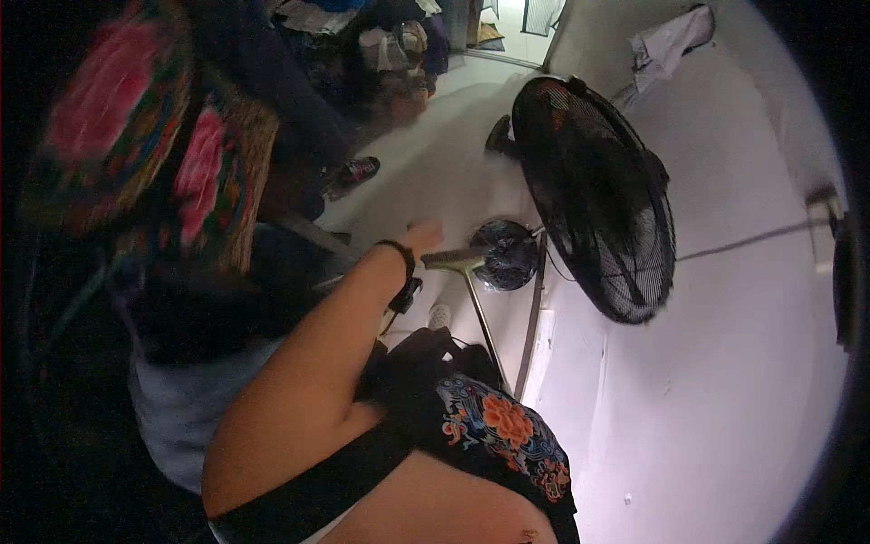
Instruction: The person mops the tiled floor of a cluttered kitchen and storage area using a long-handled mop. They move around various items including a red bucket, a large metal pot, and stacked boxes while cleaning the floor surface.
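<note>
A bare arm rises from the lower left, bent at the elbow, and ends in my left hand [424,237]. There is a black band [402,259] around its wrist. The hand looks compact, but its fingers are too indistinct to read. Close beside it in the picture is the pale green head [455,261] of a long-handled floor tool, perhaps a broom or squeegee, with its pole [483,322] slanting down. I cannot tell whether the hand touches it. Black cloth with orange flower embroidery [509,422] covers the lower middle. My right hand does not show.
At right stands a large black fan [594,199], its round base [505,255] wrapped in dark plastic. A cable [752,243] runs along the white wall. Pink-flowered woven pieces [201,177] hang at left. A shoe [353,174] and piled cloth [390,50] lie farther off.
</note>
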Demonstrator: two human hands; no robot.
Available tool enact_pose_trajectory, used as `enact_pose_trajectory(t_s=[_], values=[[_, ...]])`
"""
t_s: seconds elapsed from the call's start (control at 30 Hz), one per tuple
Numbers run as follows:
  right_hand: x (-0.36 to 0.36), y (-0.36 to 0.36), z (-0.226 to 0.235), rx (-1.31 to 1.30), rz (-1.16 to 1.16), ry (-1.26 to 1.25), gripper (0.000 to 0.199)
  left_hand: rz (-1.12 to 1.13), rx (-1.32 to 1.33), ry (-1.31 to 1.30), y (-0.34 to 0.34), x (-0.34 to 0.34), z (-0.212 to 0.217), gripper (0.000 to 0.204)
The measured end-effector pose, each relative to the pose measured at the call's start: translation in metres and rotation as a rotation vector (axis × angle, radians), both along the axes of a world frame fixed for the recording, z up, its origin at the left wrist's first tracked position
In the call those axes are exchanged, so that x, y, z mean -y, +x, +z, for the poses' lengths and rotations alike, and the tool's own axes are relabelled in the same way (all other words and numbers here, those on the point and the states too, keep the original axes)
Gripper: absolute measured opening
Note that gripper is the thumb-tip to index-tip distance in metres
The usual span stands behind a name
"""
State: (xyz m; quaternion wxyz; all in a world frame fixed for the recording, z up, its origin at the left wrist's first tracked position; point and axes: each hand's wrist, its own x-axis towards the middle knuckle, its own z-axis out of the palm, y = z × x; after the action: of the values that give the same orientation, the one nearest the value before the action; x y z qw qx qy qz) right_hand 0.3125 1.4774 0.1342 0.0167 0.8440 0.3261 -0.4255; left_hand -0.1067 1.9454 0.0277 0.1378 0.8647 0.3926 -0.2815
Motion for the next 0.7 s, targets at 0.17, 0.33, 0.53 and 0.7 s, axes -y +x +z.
enact_pose_trajectory(t_s=[0.17, 0.33, 0.53, 0.7], values=[[-0.103, -0.015, -0.009, -0.065, 0.03, -0.02, 0.035, -0.188, -0.349, -0.082, 0.009, -0.133, 0.017, 0.026], [-0.146, -0.084, 0.0, -0.103, 0.006, -0.074, 0.035, -0.358, -0.387, -0.173, -0.019, -0.187, -0.041, 0.023], [-0.202, -0.14, 0.001, -0.179, 0.028, -0.064, 0.035, 0.299, 0.118, -0.203, -0.151, -0.198, -0.057, 0.021], [-0.268, -0.163, -0.038, -0.313, 0.107, -0.028, 0.036, 1.339, 0.12, -0.277, -0.378, -0.154, -0.058, 0.036]])
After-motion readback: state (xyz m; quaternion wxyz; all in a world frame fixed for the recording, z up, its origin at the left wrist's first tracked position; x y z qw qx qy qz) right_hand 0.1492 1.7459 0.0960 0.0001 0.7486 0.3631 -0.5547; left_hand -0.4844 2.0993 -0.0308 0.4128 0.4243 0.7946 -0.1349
